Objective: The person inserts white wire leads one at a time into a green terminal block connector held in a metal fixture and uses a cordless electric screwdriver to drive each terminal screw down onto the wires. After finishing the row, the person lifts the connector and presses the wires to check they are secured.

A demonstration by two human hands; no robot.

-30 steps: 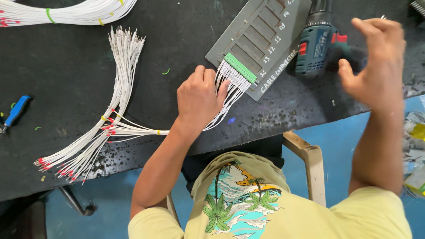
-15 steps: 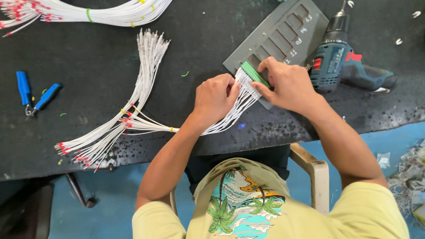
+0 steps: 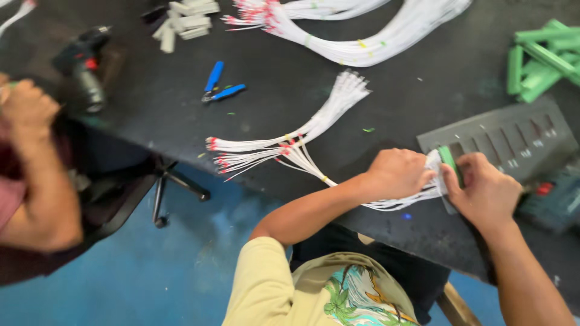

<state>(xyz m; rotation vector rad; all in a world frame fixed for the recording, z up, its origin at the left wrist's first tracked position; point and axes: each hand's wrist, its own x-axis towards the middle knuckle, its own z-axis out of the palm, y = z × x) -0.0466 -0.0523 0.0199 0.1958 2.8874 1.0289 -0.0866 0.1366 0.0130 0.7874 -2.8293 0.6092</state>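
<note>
both hands now meet at the right end of the black table, where a second ago the right hand was lifted off the work near the drill. the left hand is curled closed over a bundle of white wires, pinning it near the table's front edge; the right hand has come down beside it, fingers closed around a green connector where the wires end, on the lower left corner of a grey slotted plate. the change suggests the wire ends are being seated in the connector rather than merely held. the bundle's free ends, tipped red, fan out leftward along the front edge. the view has also swung left, bringing in blue pliers mid-table, larger wire looms along the far edge, green strips at the far right corner, and pale blocks at the far edge. the drill sits just right of the right hand. at the left end, another person's hand is bunched near a second drill.
</note>
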